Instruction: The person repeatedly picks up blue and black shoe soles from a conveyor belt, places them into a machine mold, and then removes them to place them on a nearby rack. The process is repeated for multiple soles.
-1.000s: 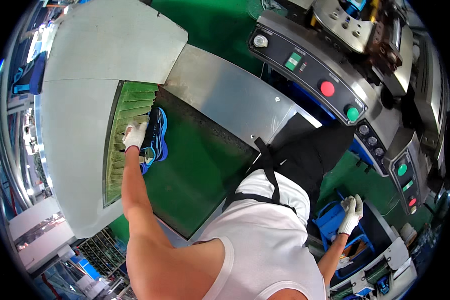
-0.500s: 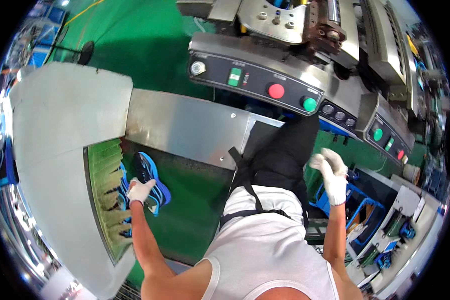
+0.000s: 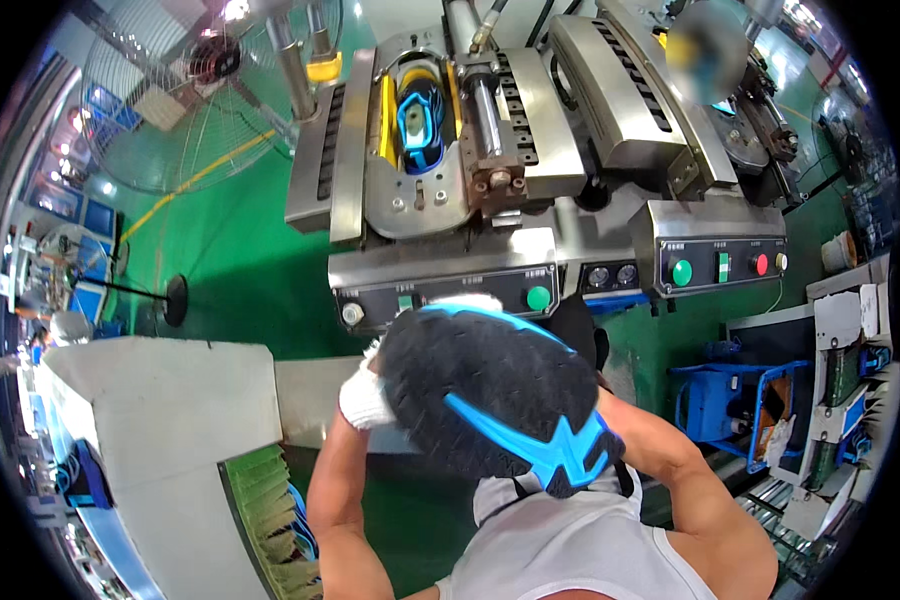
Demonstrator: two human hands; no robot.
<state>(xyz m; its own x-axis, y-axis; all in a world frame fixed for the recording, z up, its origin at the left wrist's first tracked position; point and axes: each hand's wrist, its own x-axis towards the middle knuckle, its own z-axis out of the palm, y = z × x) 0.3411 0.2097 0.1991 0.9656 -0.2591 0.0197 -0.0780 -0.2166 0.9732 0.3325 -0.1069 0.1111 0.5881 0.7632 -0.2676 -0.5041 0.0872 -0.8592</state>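
A black and blue sports shoe (image 3: 490,390) is held up close before me, its black sole with a bright blue insert turned toward view. My left hand (image 3: 362,395), in a white glove, grips one end of it; its fingertips are partly hidden behind the sole. Over the shoe's far edge shows a bit of white glove (image 3: 470,300), which seems to be my right hand; the rest of that hand is behind the shoe. Beyond, a metal pressing machine (image 3: 410,215) holds another black and blue shoe (image 3: 420,125) between yellow side pads.
A control panel (image 3: 440,285) with buttons fronts the machine; a second such machine (image 3: 620,100) stands to its right. At the left is a grey housing (image 3: 170,430) with a green strip curtain (image 3: 270,510), blue shoe parts showing beside it. A blue cart (image 3: 740,410) stands right, a fan (image 3: 210,60) far left.
My left hand has come up from the shoes by the curtain, and a shoe is now between both hands. The view has swung up toward the machine.
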